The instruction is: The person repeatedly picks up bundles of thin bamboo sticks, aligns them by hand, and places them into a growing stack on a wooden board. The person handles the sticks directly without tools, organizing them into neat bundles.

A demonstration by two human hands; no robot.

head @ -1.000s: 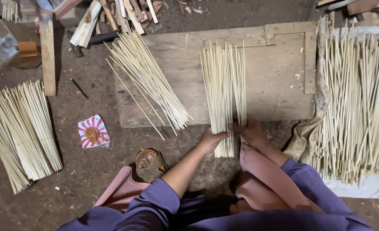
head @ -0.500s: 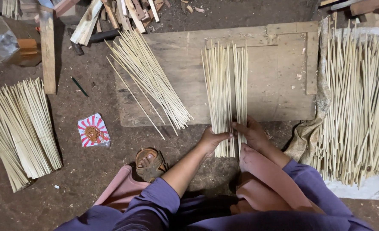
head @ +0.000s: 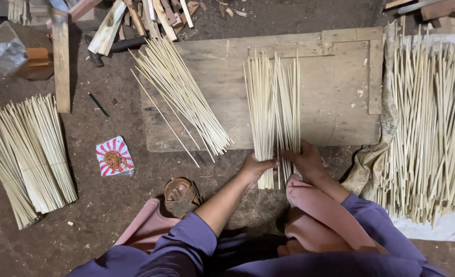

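A row of thin pale bamboo sticks [head: 271,105] lies lengthwise on a flat wooden board [head: 335,87] in front of me. My left hand [head: 254,168] presses on the near ends of the left part of the row. My right hand [head: 304,158] rests on the near ends of the right part, fingers curled over the sticks. A narrow gap splits the row between my hands. A second, slanted pile of the same sticks [head: 179,92] lies on the board's left edge.
A large heap of sticks [head: 432,128] lies on sacking at the right. Tied stick bundles [head: 30,154] sit on the dirt floor at the left. A small red-and-white packet [head: 113,156], my sandalled foot [head: 180,195], wood offcuts [head: 135,18] and a plank [head: 61,61] are also around.
My hands have shifted slightly on the near stick ends, and the row now shows a clearer gap between its left and right parts.
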